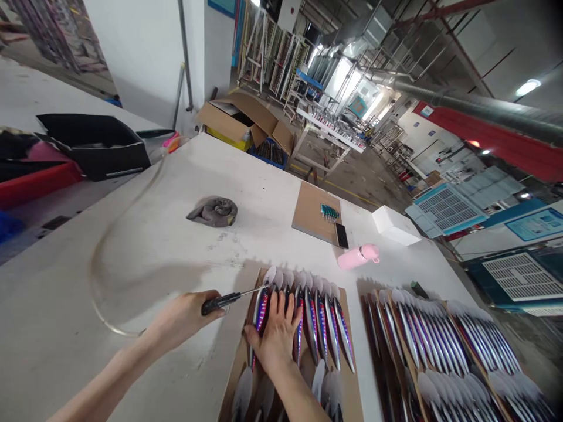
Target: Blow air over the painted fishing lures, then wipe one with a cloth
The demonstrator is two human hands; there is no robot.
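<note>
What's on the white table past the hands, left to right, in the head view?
Rolled grey cloth, brown cardboard sheet, pink bottle, white box.

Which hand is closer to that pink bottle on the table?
The right hand: it rests on the fishing jigs, below and left of the pink bottle in this view. The left hand, holding a black-handled tool, is farther off.
</note>
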